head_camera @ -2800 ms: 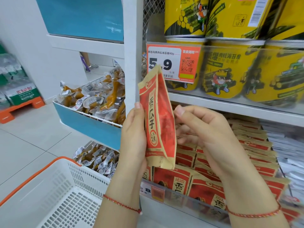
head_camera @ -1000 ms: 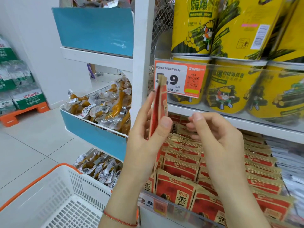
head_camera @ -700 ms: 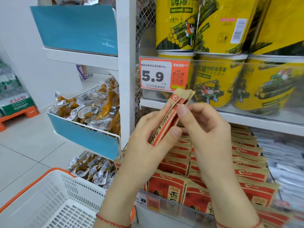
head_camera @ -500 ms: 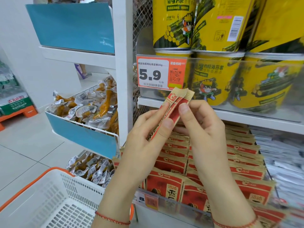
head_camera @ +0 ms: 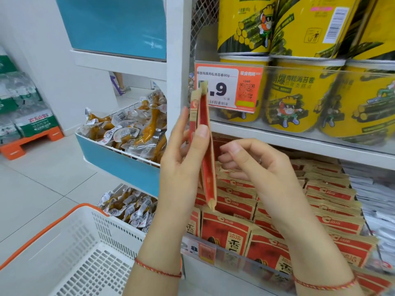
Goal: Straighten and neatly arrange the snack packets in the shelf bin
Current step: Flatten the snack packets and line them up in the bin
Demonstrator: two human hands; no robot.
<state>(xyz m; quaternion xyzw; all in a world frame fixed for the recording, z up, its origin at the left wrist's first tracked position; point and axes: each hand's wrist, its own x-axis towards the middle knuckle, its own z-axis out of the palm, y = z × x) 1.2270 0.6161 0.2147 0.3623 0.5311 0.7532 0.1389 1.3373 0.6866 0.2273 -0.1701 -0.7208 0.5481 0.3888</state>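
My left hand holds two red snack packets upright and edge-on above the shelf bin, thumb pressed on the near face and fingers straight behind the far one; the packets' tops overlap the price tag just above the bin, and their lower corner hangs over the bin's front row; my right hand hovers just right of the held packets, above the bin, fingers loosely curled and holding nothing; inside the bin the rows of packets stand in red and tan ranks, leaning back; yellow tubs sit on the shelf above the bin; a white basket with an orange rim lies left of the bin and lower.
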